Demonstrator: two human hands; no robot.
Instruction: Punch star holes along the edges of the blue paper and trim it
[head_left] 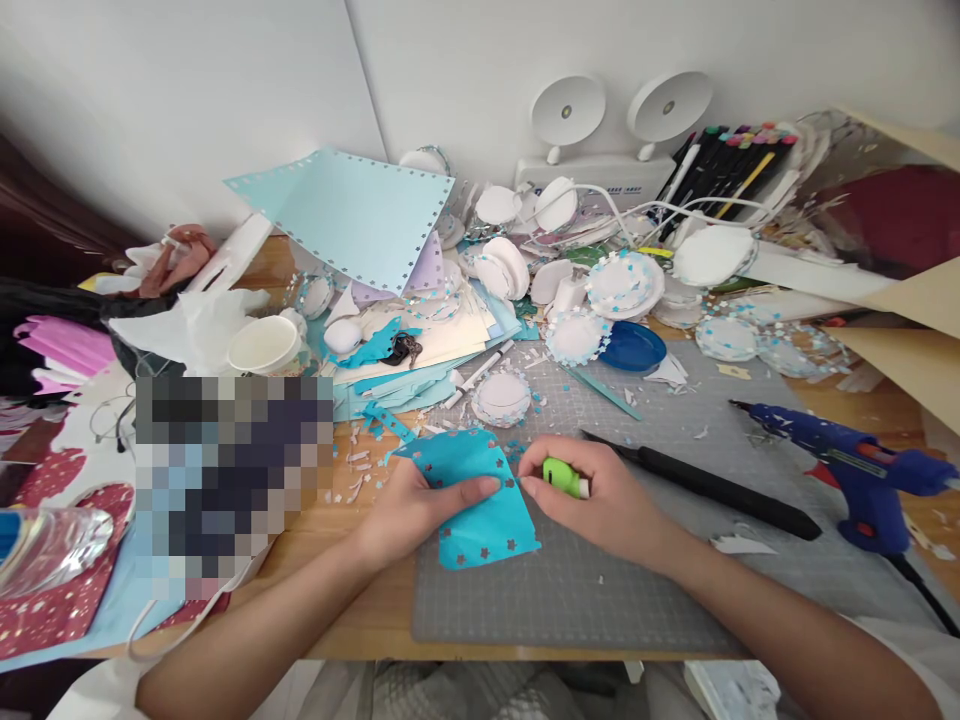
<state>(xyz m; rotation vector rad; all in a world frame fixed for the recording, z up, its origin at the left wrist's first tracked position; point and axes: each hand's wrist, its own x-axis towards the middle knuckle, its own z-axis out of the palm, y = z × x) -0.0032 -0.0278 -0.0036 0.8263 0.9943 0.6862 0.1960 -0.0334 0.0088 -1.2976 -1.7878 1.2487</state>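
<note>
My left hand (420, 505) pinches a piece of blue paper (480, 500) with star-shaped holes along its edges, holding it over the grey cutting mat (570, 590). My right hand (600, 495) is closed round a small green hole punch (564, 477), which sits at the paper's right edge. Both hands meet at the middle of the mat, close to the table's front edge.
A long black tool (712, 487) and a blue glue gun (847, 465) lie right of my hands. Behind them are piles of paper, white paper plates (626, 283), a blue dish (632, 347), a paper cup (264, 344), markers (731, 160) and scattered confetti.
</note>
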